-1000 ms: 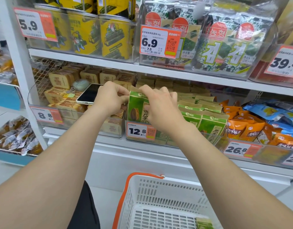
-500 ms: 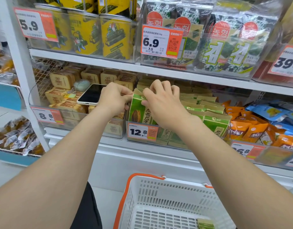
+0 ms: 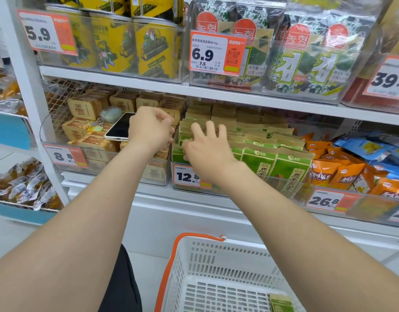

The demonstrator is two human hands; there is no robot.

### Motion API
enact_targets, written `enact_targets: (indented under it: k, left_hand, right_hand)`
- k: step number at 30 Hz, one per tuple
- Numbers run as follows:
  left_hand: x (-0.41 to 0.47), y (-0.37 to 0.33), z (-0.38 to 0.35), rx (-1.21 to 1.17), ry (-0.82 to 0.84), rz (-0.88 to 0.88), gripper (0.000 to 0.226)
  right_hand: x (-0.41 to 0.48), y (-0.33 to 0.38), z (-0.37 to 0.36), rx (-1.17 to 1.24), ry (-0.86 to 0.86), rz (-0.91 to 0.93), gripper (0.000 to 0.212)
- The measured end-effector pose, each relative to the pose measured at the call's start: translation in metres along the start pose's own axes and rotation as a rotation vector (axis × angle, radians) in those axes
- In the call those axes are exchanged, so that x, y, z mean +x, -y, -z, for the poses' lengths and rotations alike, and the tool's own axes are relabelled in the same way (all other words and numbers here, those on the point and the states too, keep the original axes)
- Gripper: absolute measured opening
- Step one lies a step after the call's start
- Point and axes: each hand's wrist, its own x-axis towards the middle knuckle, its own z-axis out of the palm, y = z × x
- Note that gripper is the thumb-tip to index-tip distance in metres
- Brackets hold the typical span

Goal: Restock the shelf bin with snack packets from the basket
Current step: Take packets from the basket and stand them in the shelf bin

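Seating step: right hand, fingers spread, presses green packets down in shelf bin; left hand curled beside, grip unclear. Next likely: fetch last packet from basket below.

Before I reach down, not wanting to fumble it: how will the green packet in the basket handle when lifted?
Probably light: the packet looks thin and flat. Likely stiff, since matching packets in the bin stand upright. Lying flat in the basket, it may need an edge pinch.
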Motion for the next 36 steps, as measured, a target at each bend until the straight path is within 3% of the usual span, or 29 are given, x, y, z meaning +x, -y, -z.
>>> enact_targets:
  k: [4,8,12,17,21,26,29,32,36]
  left_hand:
    - [-0.007,-0.005,-0.001,0.164,0.011,-0.17,0.02]
    - [-0.015,-0.012,-0.002,0.35,0.13,-0.342,0.041]
    - [-0.018,-0.014,0.002,0.351,0.141,-0.282,0.038]
    - [-0.011,-0.009,0.002,0.409,0.181,-0.398,0.027]
    - [-0.007,-0.004,0.0,0.491,0.226,-0.445,0.016]
    - [-0.006,-0.008,0.001,0.444,0.127,-0.378,0.023]
    - [-0.007,-0.008,0.0,0.437,0.17,-0.42,0.025]
    - [-0.011,-0.01,-0.001,0.43,0.221,-0.448,0.017]
    - [-0.017,-0.012,-0.007,0.504,0.389,-0.475,0.065]
  right_hand:
    - [0.004,-0.012,0.001,0.197,-0.12,-0.044,0.033]
    - [0.001,-0.035,0.003,0.398,-0.214,-0.154,0.058]
    - [-0.011,-0.036,-0.007,0.316,-0.286,-0.062,0.043]
    - [-0.012,-0.027,-0.011,0.246,-0.378,-0.019,0.028]
    - [-0.008,-0.022,-0.006,0.314,-0.261,-0.119,0.021]
    - [-0.005,-0.024,-0.002,0.419,-0.26,-0.241,0.017]
    - [-0.006,-0.025,0.001,0.549,-0.24,-0.274,0.005]
    - [-0.003,-0.026,0.005,0.519,-0.19,-0.258,0.014]
    - [-0.01,-0.036,0.009,0.71,-0.183,-0.246,0.031]
